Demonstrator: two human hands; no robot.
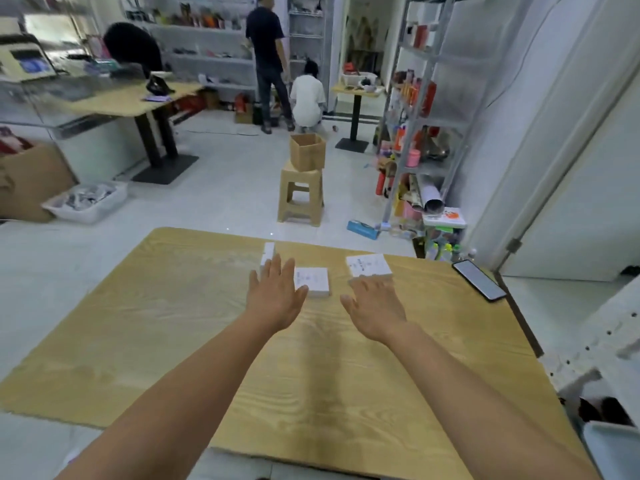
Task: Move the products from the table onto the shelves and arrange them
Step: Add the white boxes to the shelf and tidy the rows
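**Head view: both grips open over three white boxes**

**Hazards**
1. My left grip (275, 294) is open with the fingers spread. It lies between the upright box (268, 251) and the middle box (314, 282). In my judgement, a careless closing could knock the upright box over, as it stands on a narrow face near the far edge of the desk (173, 323).
2. My right grip (375, 304) is also open, with its fingertips at the near edge of the right box (367, 265). I cannot tell whether they touch it. A push instead of a lift would probably slide the box toward the far edge.
3. A phone (479, 280) lies at the right edge of the desk. A wide swing toward the shelves (424, 126) could sweep it off.
4. Taking two boxes in one grip risks a drop, since the card faces look smooth.

**Appearance of the products**
All three boxes are small, white and flat-sided. The middle and right boxes lie flat and carry faint grey print on top, too blurred to read. They sit near one another at the far centre of the desk, none yet lifted. The boxes look light and rigid.
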